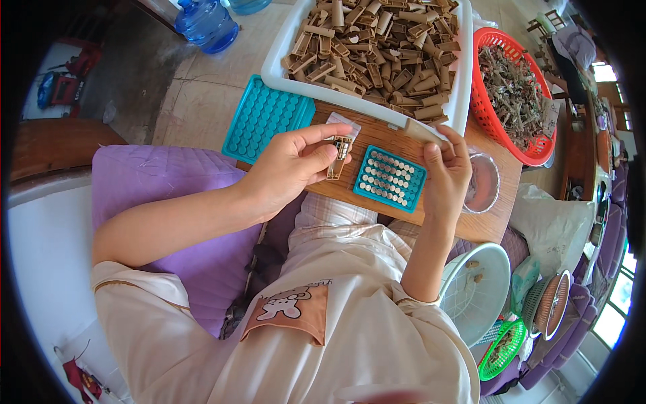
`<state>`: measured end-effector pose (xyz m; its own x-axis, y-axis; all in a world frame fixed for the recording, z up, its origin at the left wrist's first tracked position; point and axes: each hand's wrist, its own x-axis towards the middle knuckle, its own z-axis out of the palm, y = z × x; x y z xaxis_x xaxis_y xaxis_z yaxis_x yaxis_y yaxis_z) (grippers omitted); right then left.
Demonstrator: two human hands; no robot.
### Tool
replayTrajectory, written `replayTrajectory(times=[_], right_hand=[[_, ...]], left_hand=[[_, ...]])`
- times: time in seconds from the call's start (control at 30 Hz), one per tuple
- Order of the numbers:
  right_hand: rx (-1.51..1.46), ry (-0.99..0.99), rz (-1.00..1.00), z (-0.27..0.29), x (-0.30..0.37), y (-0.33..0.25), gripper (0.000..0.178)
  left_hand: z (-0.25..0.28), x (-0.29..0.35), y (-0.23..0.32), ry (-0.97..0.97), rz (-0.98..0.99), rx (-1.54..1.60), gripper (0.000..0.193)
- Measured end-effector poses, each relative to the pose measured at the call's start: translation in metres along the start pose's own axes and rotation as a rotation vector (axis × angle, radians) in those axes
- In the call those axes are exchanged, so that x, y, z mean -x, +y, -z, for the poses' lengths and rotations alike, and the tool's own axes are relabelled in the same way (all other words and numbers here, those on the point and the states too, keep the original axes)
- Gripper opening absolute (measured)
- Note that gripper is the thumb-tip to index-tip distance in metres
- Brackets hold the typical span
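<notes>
Between the thumb and fingers of my left hand point(286, 161) is a tan half-shell plastic housing point(334, 170), its inner side facing up. Small metal-looking parts show inside it. My right hand point(449, 172) pinches a smooth tan plastic cover point(421, 130), near the front edge of the big white bin. The two pieces are held apart. On the wooden table point(367, 135), between my hands, lies a small teal tray point(382, 202) with rows of small round whitish pieces. A small clear packet point(346, 120) lies just beyond my left fingers.
A white bin point(272, 71) heaped with tan plastic shells stands at the far side. Left of it is a larger teal tray point(269, 118) with round pockets. To the right are a red basket point(479, 101) of small parts, a clear round tub point(496, 185) and a pale basin point(447, 286).
</notes>
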<state>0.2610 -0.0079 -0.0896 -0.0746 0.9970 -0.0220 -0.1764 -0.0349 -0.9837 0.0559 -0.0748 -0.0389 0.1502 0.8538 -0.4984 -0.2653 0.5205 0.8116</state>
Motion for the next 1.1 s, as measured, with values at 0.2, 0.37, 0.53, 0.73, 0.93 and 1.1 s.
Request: replayTrajectory(times=[0.2, 0.37, 0.53, 0.73, 0.93, 1.1], right_hand=[[-0.141, -0.086, -0.145, -0.020, 0.015, -0.002, 0.019], [-0.468, -0.115, -0.259, -0.048, 0.043, 0.010, 0.018], [-0.376, -0.174, -0.191, -0.074, 0.056, 0.011, 0.018], [-0.254, -0.156, -0.117, -0.075, 0.058, 0.004, 0.021], [-0.190, -0.154, -0.039, -0.074, 0.057, 0.006, 0.018], [-0.301, -0.171, -0.138, -0.075, 0.055, 0.003, 0.013]], left_hand=[[0.001, 0.000, -0.001, -0.014, -0.124, -0.050, 0.036], [0.000, 0.002, 0.001, -0.023, -0.169, -0.040, 0.039], [-0.002, 0.003, 0.002, 0.000, -0.296, -0.014, 0.038], [-0.005, 0.008, 0.007, -0.029, -0.388, -0.120, 0.040], [-0.003, 0.003, 0.005, -0.048, -0.377, -0.186, 0.040], [-0.003, 0.003, 0.003, -0.027, -0.315, -0.155, 0.042]])
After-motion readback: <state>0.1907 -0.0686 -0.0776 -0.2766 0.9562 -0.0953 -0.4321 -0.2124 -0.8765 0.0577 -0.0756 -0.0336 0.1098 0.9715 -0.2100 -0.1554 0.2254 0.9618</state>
